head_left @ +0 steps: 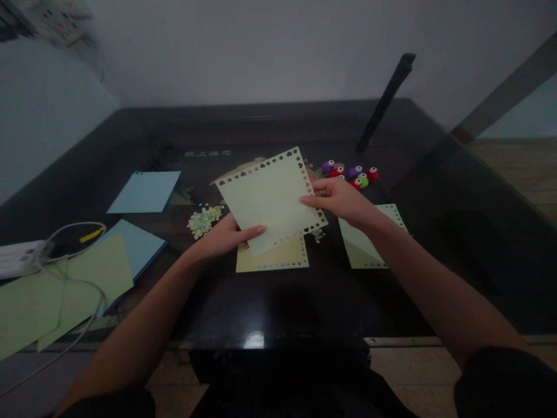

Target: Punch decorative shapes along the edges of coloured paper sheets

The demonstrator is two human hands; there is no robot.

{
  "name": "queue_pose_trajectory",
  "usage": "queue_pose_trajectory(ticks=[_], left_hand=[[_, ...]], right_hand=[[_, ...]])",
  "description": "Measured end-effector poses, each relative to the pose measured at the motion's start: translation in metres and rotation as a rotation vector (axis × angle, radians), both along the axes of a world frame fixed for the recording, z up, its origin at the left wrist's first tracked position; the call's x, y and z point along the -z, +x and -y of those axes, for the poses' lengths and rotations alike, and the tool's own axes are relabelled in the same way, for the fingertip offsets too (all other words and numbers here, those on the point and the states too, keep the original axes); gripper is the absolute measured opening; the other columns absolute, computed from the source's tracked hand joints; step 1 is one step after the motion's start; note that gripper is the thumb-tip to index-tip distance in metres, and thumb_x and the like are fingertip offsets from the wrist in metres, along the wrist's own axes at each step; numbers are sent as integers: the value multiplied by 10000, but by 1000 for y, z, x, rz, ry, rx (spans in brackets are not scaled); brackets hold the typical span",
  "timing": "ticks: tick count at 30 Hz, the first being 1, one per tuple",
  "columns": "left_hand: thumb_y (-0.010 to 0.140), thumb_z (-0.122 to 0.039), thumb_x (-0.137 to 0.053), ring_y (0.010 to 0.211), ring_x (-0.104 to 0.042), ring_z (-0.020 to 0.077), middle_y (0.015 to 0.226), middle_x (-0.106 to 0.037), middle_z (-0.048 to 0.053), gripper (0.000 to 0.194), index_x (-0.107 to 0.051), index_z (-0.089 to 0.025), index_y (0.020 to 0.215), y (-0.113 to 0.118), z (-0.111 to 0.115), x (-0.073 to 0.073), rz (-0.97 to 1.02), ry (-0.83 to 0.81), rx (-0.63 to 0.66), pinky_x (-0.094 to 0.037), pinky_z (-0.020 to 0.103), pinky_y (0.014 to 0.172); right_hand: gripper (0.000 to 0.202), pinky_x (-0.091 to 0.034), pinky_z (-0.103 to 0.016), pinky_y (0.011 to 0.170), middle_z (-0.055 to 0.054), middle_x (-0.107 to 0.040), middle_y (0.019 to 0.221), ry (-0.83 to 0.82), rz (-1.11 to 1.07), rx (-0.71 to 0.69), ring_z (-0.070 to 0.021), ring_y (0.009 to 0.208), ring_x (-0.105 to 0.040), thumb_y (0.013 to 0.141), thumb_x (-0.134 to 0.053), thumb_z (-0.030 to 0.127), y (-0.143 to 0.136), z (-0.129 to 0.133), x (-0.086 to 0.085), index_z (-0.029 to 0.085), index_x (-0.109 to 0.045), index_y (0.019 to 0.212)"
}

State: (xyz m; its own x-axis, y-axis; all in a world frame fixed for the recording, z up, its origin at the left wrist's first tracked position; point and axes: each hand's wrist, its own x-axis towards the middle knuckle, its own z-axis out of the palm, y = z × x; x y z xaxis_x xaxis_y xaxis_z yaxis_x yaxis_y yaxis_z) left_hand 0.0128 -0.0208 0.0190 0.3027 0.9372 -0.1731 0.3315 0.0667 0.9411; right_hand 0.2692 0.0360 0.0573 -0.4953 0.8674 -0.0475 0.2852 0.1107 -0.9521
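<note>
Both hands hold a pale green sheet of paper point(272, 200), tilted above the dark table, with heart and star shapes punched along its edges. My left hand point(228, 235) pinches its lower left, thumb on top and fingers hidden behind. At the right edge, my right hand point(335, 197) grips it the same way. Below lies a yellow punched sheet point(278, 261), partly covered by the held one. To the left is a heap of small punched paper pieces point(204, 220). Coloured craft punches point(357, 177) stand beyond my right hand. Under my right forearm rests another pale green punched sheet point(359, 247).
A blue sheet point(145, 191) lies at the left. Nearer me are green sheets point(82, 290) over blue paper point(145, 241), crossed by a cable point(102, 290) from a white power strip point(20, 258). A black post point(387, 101) rises at the back right.
</note>
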Motion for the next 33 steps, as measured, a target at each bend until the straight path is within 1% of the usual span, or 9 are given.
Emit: queue_pose_trajectory(ticks=[6,10,14,17,21,24,26,30,33], left_hand=[[712,-403,-662,666,-630,231,706,-670,61,346,-645,-178,974,2,1,-1,-41,-17,23,-501,304,506],[718,-405,-659,570,-605,196,673,-668,52,300,-659,-179,914,1,1,1,-67,-30,49,-493,298,490],[706,-375,-669,629,-632,220,616,-655,41,269,-670,-175,886,2,1,-1,-48,-1,46,-497,296,515],[702,-365,-667,667,-643,230,564,-632,28,252,-673,-173,865,3,1,-4,-51,13,35,-499,289,528],[703,-375,-662,599,-621,197,521,-607,17,202,-662,-183,768,2,-1,-6,-42,67,17,-486,265,486],[705,-399,-660,522,-580,164,532,-616,25,224,-630,-178,685,-1,-3,-4,-57,97,-41,-469,253,450],[717,-420,-649,487,-553,141,558,-623,33,266,-603,-166,654,-4,-6,-1,-65,100,-107,-463,250,447],[736,-438,-631,465,-524,119,593,-617,30,290,-580,-155,698,-10,-13,4,3,126,-258,-443,244,439],[748,-427,-622,453,-505,114,572,-601,23,274,-565,-164,696,-14,-17,5,35,148,-319,-411,241,428]], right_hand=[[248,-401,-280,549,-2,-496,600,56,32,-3,-151,640,-486,736,-691,385,1,-1,1,198,-551,654],[283,-375,-272,544,9,-460,589,80,66,-5,-137,622,-458,750,-675,397,1,-2,1,199,-514,626],[313,-334,-263,530,31,-411,569,98,92,-9,-112,576,-414,774,-641,394,0,-4,2,199,-474,595],[263,-334,-263,539,25,-462,603,88,64,4,-108,587,-432,765,-638,384,1,-5,4,190,-519,635],[195,-361,-264,549,4,-549,680,84,-8,59,-112,612,-478,737,-650,361,2,-9,6,174,-595,751],[213,-379,-261,540,-7,-587,718,80,-35,104,-111,604,-504,725,-658,338,4,-11,6,167,-611,843],[240,-393,-260,533,-18,-611,753,82,-20,123,-116,612,-530,725,-657,331,5,-12,7,167,-607,893],[235,-422,-268,549,-28,-636,775,105,27,124,-137,651,-574,747,-634,329,6,-14,8,181,-598,926],[222,-423,-269,551,-25,-633,737,106,50,121,-142,651,-580,750,-631,333,6,-14,11,183,-598,911]])
